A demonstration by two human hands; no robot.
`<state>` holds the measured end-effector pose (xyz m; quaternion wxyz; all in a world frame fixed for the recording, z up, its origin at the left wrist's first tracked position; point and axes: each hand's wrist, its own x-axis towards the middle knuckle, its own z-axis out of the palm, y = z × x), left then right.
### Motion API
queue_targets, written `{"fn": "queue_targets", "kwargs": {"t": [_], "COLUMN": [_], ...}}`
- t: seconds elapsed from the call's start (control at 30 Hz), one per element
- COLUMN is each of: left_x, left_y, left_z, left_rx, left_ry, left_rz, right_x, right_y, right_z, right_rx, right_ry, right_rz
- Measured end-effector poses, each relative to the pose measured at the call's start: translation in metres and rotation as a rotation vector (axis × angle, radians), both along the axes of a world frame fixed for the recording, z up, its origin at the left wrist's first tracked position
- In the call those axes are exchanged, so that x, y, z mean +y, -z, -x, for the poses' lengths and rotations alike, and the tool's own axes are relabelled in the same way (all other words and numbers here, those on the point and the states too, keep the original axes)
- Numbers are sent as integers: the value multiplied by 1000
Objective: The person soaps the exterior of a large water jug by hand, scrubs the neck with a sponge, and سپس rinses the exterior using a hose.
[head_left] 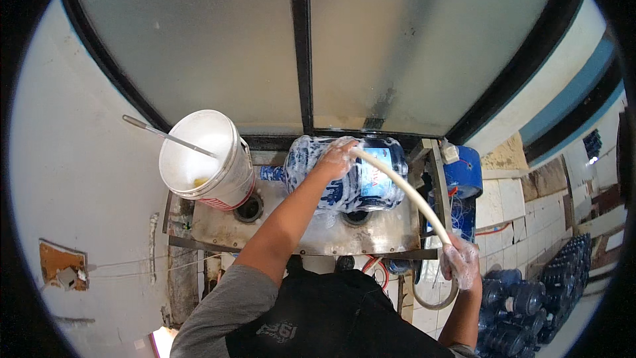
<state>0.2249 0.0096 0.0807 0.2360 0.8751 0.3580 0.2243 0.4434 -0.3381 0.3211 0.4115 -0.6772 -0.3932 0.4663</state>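
A large blue plastic water bottle [325,194], streaked with white suds, lies on its side on a metal stand [298,238], its capped neck pointing left. My left hand [339,159], covered in foam, rests over the bottle's upper side beside its label and grips the end of a cream hose [412,191]. The hose arcs down to the right, where my soapy right hand [462,261] is closed around it. Left of the bottle's neck stands a white plastic bucket [243,169] holding foam, with a metal rod [169,136] leaning across its mouth and something yellow inside.
Round holes [248,209] open in the stand's top. Behind it are frosted panes [238,49] in black frames. A blue plastic container [464,174] sits to the right of the stand. Many large bottles [526,298] are stacked on the floor at lower right.
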Motion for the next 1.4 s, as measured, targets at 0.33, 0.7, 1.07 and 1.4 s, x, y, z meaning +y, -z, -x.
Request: {"fn": "queue_targets", "kwargs": {"t": [0.33, 0.7, 1.07, 1.4], "left_x": [0, 18, -14, -15], "left_y": [-14, -6, -7, -4], "left_z": [12, 29, 44, 53], "left_rx": [123, -396, 330, 226], "left_ry": [-259, -441, -148, -106], "left_rz": [154, 310, -229, -234], "right_x": [28, 23, 49, 71], "right_y": [27, 37, 46, 67], "right_z": [-5, 17, 59, 67], "right_rx": [74, 72, 8, 137], "right_ry": [-78, -79, 0, 28], "right_rz": [-26, 15, 28, 17]}}
